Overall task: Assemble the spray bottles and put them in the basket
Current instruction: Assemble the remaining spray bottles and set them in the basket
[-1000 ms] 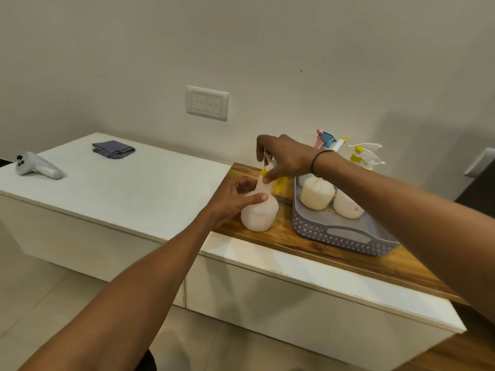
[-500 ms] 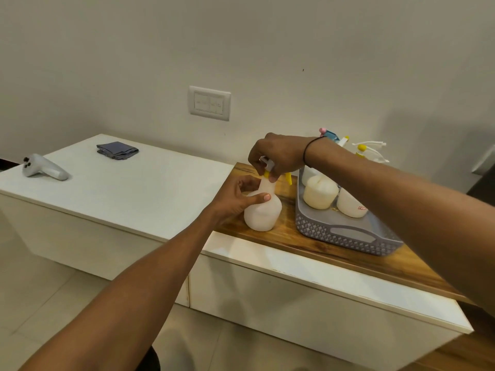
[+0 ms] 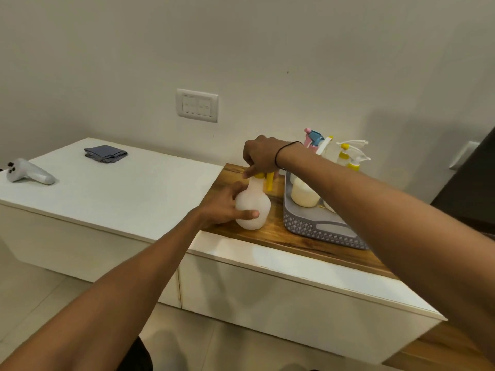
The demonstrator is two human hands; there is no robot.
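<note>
A white spray bottle [image 3: 254,203] stands upright on the wooden top [image 3: 267,236], just left of the grey basket [image 3: 321,231]. My left hand [image 3: 227,204] grips its round body from the left. On the bottle's neck sits a yellow spray head [image 3: 266,179], and my right hand [image 3: 263,156] grips it from above, hiding most of it. Inside the basket stand several assembled bottles: a cream one [image 3: 304,194], one with a pink and blue head [image 3: 313,137], and ones with yellow and white heads [image 3: 351,156].
A white cabinet top [image 3: 120,188] stretches to the left, with a folded grey cloth [image 3: 105,153] and a white controller [image 3: 29,174] on it. A wall switch plate [image 3: 197,105] is behind. Tiled floor lies below the cabinet front.
My right hand has pushed the yellow spray head down onto the bottle's neck. My left hand has slid lower, from the neck to the bottle's body.
</note>
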